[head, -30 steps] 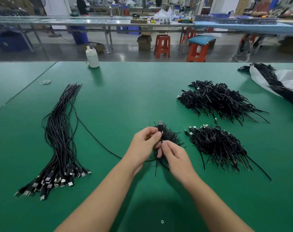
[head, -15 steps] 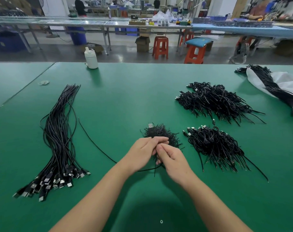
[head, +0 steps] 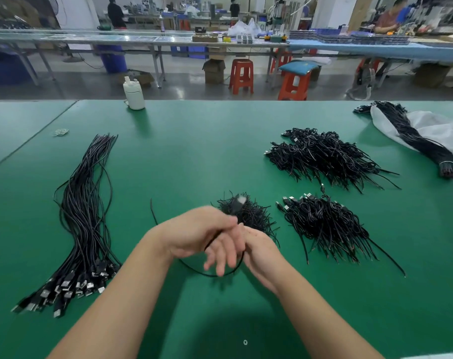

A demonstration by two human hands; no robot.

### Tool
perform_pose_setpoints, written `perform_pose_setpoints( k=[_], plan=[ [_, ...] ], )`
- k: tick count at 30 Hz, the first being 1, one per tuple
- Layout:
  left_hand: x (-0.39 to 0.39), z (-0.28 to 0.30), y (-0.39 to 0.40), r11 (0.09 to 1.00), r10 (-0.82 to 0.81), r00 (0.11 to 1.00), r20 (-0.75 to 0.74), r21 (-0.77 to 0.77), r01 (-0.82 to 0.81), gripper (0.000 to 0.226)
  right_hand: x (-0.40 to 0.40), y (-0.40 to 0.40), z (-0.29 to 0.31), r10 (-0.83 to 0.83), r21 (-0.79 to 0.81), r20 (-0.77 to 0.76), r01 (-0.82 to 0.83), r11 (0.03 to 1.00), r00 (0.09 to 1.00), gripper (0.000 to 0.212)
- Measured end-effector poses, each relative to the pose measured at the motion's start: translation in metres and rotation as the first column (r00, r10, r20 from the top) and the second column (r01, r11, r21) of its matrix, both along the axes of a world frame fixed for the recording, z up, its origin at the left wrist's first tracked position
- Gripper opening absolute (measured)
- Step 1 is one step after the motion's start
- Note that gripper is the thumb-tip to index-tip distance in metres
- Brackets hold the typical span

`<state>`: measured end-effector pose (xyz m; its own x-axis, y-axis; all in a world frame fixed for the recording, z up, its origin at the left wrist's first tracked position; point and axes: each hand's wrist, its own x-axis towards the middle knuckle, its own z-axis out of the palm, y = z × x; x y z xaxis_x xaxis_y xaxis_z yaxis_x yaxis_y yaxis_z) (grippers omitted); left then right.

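My left hand (head: 196,233) and my right hand (head: 260,248) meet over the green table (head: 194,156), both on one black USB cable (head: 212,274). The cable curves in a loop under my hands, and its blurred plug end (head: 239,202) sticks up just beyond my left hand. My left hand pinches the cable near the plug, its other fingers blurred and pointing down. The loop's right side runs up into my right hand, which holds it; its fingers are partly hidden behind my left hand. The cable's free tail (head: 152,209) lies left of my left wrist.
A small heap of black ties (head: 253,216) lies just beyond my hands. Two piles of coiled cables (head: 323,224) (head: 321,156) are on the right, a long straight bundle (head: 83,216) on the left, a white bottle (head: 134,95) at the far edge, a white bag (head: 432,128) far right.
My hands have crossed closer together, the left now over the right. The cable has been pulled in from the left and bent into a loop under them; the plug has swung right.
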<state>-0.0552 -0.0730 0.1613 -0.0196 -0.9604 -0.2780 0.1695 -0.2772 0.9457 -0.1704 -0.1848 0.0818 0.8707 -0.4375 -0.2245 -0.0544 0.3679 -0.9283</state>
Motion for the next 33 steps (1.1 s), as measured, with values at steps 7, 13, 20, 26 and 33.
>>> perform_pose_setpoints(
  k=[7,13,20,26,33],
  plan=[
    [-0.003,-0.037,-0.001,0.924,0.172,0.84,0.515,0.212,-0.319,0.039,-0.002,-0.003,0.005,0.014,-0.199,-0.058,-0.026,0.98,0.998,0.038],
    [-0.003,-0.053,-0.017,0.621,0.779,0.624,-0.063,-0.061,-0.782,0.039,-0.007,0.015,-0.004,0.122,-0.211,-0.033,-0.126,0.969,0.992,0.038],
    [0.006,-0.044,-0.023,0.575,0.722,0.484,-0.495,0.039,-0.817,0.036,0.003,0.03,-0.029,0.138,-0.015,-0.049,-0.139,0.99,0.989,0.04],
    [0.026,-0.04,0.023,0.966,0.121,0.955,-0.272,-0.189,-0.176,0.04,0.004,0.013,-0.021,0.109,0.231,0.006,-0.108,0.967,0.994,0.035],
    [0.021,-0.034,0.035,0.965,-0.062,0.922,0.382,0.258,-0.043,0.042,0.01,0.01,-0.004,0.057,0.277,0.043,-0.066,0.959,0.997,0.036]
  ],
)
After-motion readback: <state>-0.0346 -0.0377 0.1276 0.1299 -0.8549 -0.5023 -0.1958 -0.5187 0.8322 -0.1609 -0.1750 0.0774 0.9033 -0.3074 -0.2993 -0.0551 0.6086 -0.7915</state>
